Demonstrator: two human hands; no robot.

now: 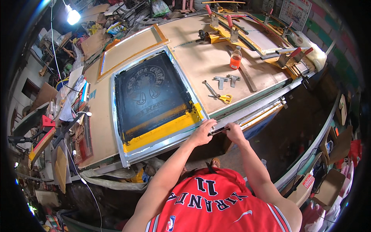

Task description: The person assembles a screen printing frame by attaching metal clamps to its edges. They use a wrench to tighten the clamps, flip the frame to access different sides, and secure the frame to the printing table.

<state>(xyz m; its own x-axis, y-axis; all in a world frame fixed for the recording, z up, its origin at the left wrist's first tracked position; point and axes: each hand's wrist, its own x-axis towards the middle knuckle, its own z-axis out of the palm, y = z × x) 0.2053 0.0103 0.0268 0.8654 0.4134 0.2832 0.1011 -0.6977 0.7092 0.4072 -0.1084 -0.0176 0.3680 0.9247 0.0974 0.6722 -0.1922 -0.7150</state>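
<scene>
A silk-screen frame (pixel 179 138) with metal edges lies at the middle of the table, its mesh dark with a faint round emblem and lettering. Yellow and black paint-like patches cover its near end. At the near right corner of this frame, my left hand (pixel 201 133) has its fingers curled over the edge. Just to the right, my right hand (pixel 235 133) is closed round a thin dark rod-like tool (pixel 219 130), which points toward my left hand beside the table's rail. The tool's exact kind is hidden by my fingers.
Yellow-handled scissors (pixel 225 99), two grey metal pieces (pixel 221 82), a wooden strip (pixel 247 75) and a bottle of orange liquid (pixel 235 58) lie or stand farther right. Beyond them sits a yellow clamping rig (pixel 220 36) with red handles. A wooden frame (pixel 130 51) lies behind; clutter crowds the left.
</scene>
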